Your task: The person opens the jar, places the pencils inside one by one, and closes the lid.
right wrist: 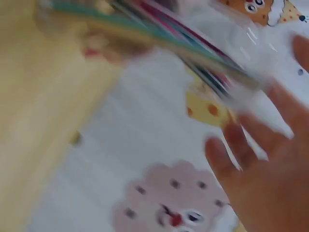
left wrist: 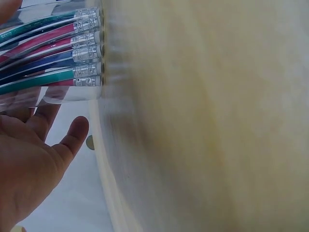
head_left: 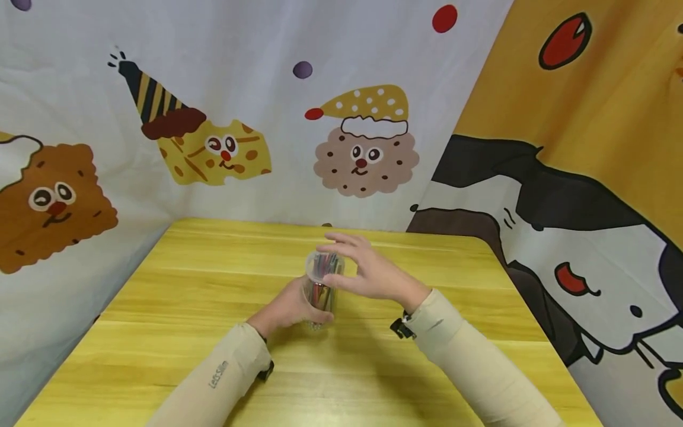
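Observation:
A clear plastic tube (head_left: 310, 265) stands tilted over the table, with several coloured pencils (left wrist: 48, 58) inside. Their metal-banded eraser ends sit at the tube's bottom in the left wrist view. My left hand (head_left: 290, 305) grips the tube low on its side, the thumb across the front. Around the tube's top my right hand (head_left: 368, 270) is held with fingers extended and spread, the thumb near the rim. In the right wrist view the fingertips (right wrist: 217, 150) are beside the clear top end; blur hides whether they touch it.
A wooden-topped table (head_left: 213, 255) lies beneath both hands. Behind it hangs a white cloth (head_left: 256, 35) printed with cartoon snacks, and an orange cartoon print (head_left: 496, 101) covers the right side. A dark strap device (head_left: 402, 327) sits at the right wrist.

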Demonstrator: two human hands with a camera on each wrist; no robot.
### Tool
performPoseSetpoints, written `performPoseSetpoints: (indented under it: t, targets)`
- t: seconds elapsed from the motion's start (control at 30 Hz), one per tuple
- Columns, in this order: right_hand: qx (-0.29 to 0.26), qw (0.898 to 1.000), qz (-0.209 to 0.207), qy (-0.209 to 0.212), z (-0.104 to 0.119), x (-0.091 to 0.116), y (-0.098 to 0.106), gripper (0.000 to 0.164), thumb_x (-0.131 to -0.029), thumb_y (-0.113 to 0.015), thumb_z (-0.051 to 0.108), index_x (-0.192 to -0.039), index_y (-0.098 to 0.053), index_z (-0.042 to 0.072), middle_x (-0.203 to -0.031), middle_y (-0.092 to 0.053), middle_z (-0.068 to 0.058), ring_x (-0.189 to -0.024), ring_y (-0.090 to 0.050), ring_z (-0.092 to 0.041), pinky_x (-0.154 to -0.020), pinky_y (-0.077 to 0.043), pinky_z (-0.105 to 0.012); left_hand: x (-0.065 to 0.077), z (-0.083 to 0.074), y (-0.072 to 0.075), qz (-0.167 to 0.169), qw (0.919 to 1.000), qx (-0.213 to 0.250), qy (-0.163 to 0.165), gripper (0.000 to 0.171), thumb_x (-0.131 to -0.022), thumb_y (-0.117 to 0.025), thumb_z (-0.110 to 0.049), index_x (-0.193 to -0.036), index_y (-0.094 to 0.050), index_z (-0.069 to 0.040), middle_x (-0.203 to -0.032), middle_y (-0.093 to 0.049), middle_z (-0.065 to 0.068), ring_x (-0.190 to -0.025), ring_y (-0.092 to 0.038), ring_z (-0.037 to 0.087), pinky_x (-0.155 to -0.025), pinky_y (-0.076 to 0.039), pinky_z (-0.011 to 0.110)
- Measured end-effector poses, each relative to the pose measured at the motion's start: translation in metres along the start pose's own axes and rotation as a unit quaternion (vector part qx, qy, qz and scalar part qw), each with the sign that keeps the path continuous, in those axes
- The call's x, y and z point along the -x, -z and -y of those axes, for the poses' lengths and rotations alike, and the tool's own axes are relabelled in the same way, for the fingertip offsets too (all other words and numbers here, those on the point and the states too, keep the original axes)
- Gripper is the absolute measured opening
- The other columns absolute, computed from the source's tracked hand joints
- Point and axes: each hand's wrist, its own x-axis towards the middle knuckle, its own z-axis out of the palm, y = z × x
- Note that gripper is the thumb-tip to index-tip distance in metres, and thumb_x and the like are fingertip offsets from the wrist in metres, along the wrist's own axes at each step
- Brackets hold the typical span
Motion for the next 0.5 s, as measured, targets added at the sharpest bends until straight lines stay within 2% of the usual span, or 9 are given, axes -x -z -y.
performPoseSetpoints:
  t: [0.07, 0.17, 0.33, 0.37, 0.43, 0.5]
  targets:
    - [0.03, 0.998, 0.051, 0.025, 0.004, -0.006, 0.014, 0.054, -0.1, -0.077, 0.031, -0.151, -0.062, 0.018, -0.168, -0.046, -0.01, -0.155, -0.043, -0.038, -0.123, -0.038, -0.062, 0.0, 0.0, 0.0, 0.001, 1.0, 0.001, 0.004, 0.105, -0.081, -0.096, -0.019, -0.166, -0.035, -0.025, -0.163, -0.051, 0.001, -0.148, -0.051, 0.027, -0.121, -0.043, 0.056]
    - [0.072, 0.991, 0.112, 0.031, 0.01, -0.015, 0.025, 0.05, -0.098, -0.081, 0.026, -0.144, -0.068, 0.015, -0.163, -0.053, -0.013, -0.151, -0.05, -0.036, -0.124, -0.041, -0.055, 0.0, 0.0, 0.0, 0.006, 1.0, 0.007, 0.003, 0.106, -0.08, -0.096, -0.017, -0.166, -0.035, -0.026, -0.164, -0.05, 0.0, -0.15, -0.049, 0.026, -0.123, -0.041, 0.056]
    - [0.107, 0.98, 0.166, 0.01, 0.022, -0.031, 0.031, 0.045, -0.094, -0.086, 0.025, -0.134, -0.07, 0.011, -0.163, -0.052, -0.013, -0.144, -0.058, -0.03, -0.12, -0.047, -0.045, -0.001, -0.001, 0.0, 0.008, 0.9999, 0.014, -0.004, 0.102, -0.08, -0.095, -0.015, -0.164, -0.038, -0.024, -0.162, -0.051, -0.001, -0.15, -0.049, 0.025, -0.123, -0.04, 0.055]
    - [0.106, 0.978, 0.178, 0.008, 0.025, -0.035, 0.032, 0.044, -0.093, -0.086, 0.024, -0.132, -0.07, 0.01, -0.159, -0.056, -0.013, -0.139, -0.062, -0.028, -0.117, -0.049, -0.043, -0.001, -0.001, 0.0, 0.008, 0.9999, 0.013, -0.003, 0.1, -0.08, -0.095, -0.016, -0.163, -0.04, -0.024, -0.161, -0.053, -0.001, -0.149, -0.05, 0.025, -0.123, -0.041, 0.055]
    - [0.103, 0.974, 0.202, 0.005, 0.03, -0.042, 0.034, 0.046, -0.093, -0.086, 0.022, -0.132, -0.067, 0.01, -0.153, -0.061, -0.012, -0.129, -0.067, -0.025, -0.111, -0.054, -0.04, -0.001, -0.001, 0.001, 0.008, 0.9999, 0.011, 0.001, 0.094, -0.081, -0.095, -0.018, -0.16, -0.044, -0.024, -0.158, -0.055, 0.0, -0.146, -0.052, 0.026, -0.121, -0.042, 0.056]
    - [0.107, 0.968, 0.226, -0.001, 0.034, -0.048, 0.035, 0.054, -0.092, -0.087, 0.019, -0.14, -0.064, 0.012, -0.149, -0.064, -0.007, -0.128, -0.066, -0.023, -0.108, -0.054, -0.039, -0.001, 0.0, 0.001, 0.009, 0.9999, 0.008, 0.012, 0.09, -0.082, -0.095, -0.02, -0.158, -0.047, -0.024, -0.155, -0.057, 0.0, -0.143, -0.054, 0.025, -0.119, -0.044, 0.055]
